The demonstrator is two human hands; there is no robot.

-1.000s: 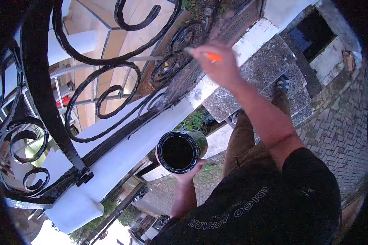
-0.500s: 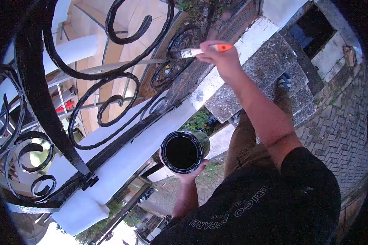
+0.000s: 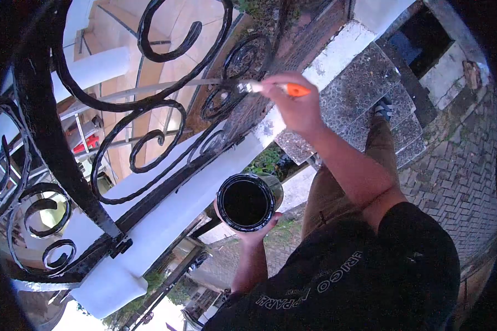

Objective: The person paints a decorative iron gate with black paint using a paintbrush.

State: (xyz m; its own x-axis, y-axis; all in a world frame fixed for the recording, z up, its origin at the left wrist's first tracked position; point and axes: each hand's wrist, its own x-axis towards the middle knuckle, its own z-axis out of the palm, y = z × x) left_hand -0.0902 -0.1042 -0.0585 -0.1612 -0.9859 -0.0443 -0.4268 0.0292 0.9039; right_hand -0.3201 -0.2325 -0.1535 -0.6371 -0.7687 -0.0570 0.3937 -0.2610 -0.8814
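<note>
Right hand [image 3: 295, 107] extended forward at arm's length, fingers closed around the orange handle of a paintbrush [image 3: 265, 87]; bristle end touches a black scroll of the wrought-iron railing [image 3: 149, 105]; left hand [image 3: 251, 234] held low near the body, fingers cupped under an open paint can [image 3: 247, 201] holding black paint, the can tilted toward the camera; railing stands on a white ledge [image 3: 171, 209]; grey stone steps [image 3: 364, 83] and brick paving [image 3: 453, 182] lie below.

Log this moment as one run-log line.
right hand: grips orange-handled brush, bristles at black scroll railing | left hand: holds open can of black paint from below | white ledge under railing
</note>
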